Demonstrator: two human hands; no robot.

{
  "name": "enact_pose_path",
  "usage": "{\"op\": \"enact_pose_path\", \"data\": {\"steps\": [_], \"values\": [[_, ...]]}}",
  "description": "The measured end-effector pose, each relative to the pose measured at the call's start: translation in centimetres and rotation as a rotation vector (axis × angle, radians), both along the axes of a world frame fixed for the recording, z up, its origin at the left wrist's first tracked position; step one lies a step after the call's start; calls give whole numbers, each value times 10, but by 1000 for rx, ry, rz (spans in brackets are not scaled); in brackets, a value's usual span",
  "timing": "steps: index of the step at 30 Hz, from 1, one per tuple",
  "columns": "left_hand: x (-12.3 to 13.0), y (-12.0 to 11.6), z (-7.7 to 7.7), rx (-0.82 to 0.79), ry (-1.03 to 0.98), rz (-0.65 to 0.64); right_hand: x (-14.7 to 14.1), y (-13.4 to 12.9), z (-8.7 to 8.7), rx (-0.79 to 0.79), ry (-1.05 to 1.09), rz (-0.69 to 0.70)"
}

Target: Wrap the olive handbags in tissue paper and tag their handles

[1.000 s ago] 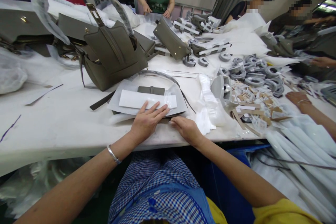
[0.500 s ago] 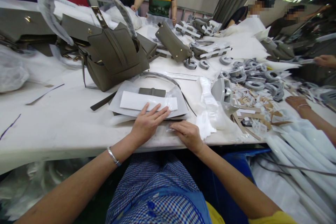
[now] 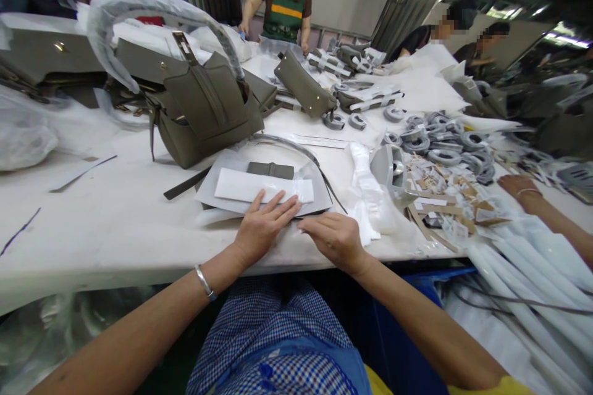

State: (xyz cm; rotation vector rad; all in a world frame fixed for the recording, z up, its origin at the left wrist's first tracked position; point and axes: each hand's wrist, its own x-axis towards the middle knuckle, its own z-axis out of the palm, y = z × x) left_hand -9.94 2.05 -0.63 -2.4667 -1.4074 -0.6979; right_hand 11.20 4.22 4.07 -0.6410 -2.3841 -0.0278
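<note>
My left hand [image 3: 264, 225] lies flat with fingers spread, pressing on a white padding strip [image 3: 250, 185]. The strip rests on a grey wrapping sheet [image 3: 210, 191] around a flat olive-grey bag piece [image 3: 273, 170], mostly covered. A shiny clear patch shows at the strip's right end. Close by on the right, my right hand [image 3: 336, 237] is closed in a pinch at the bundle's front edge. A tiny pale bit shows at its fingertips, perhaps a clear strip. A thin dark strap [image 3: 306, 151] curves behind the bundle.
An olive handbag [image 3: 204, 111] with a wrapped handle stands behind the bundle. To the right are a tape dispenser [image 3: 386, 166], crumpled white plastic [image 3: 364, 191], coiled straps [image 3: 447, 136] and small tags. A co-worker's hand [image 3: 519, 188] rests at far right; another person [image 3: 285, 6] stands opposite.
My right hand has lifted slightly and turned at the bundle's front edge. My left hand stays on the white strip. The whole view has shifted a little.
</note>
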Motion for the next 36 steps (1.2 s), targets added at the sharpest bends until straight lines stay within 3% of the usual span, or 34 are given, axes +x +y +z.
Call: {"op": "enact_pose_path", "data": {"steps": [5, 12, 15, 19, 28, 36], "values": [[-1, 2, -2, 41, -8, -18, -10, 32, 14, -61, -17, -151], [-2, 4, -6, 64, -42, -23, -17, 59, 11, -410, -147, -316], [-1, 5, -5, 41, -55, -24, -19, 65, 10, -501, -186, -306], [0, 4, -3, 22, -57, -14, -21, 68, 10, -503, -211, -265], [-8, 6, -2, 117, 88, -81, -22, 86, 13, -670, -236, -251], [-3, 7, 4, 144, 127, -59, -24, 93, 8, -771, -119, -226]]}}
